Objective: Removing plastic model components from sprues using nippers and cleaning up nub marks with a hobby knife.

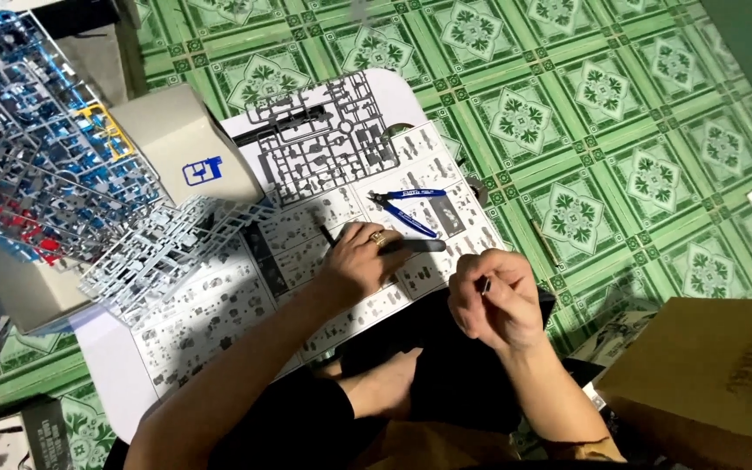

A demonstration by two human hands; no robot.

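Observation:
My left hand (360,258) rests on an open black-and-white instruction sheet (219,305) and grips a dark, slim tool (419,246) that juts out to the right. A ring shows on one finger. My right hand (493,296) hovers just right of it, fingers pinched on a small dark plastic part (484,284). Blue-handled nippers (411,209) lie on the sheet just above my left hand. A dark grey parts frame (324,139) lies on the white table (106,374) beyond them.
A rack of blue, grey, red and yellow parts frames (36,157) stands at the left, beside a white box (184,148). A brown cardboard box (707,365) sits at the lower right. Green patterned floor tiles (585,113) surround the table.

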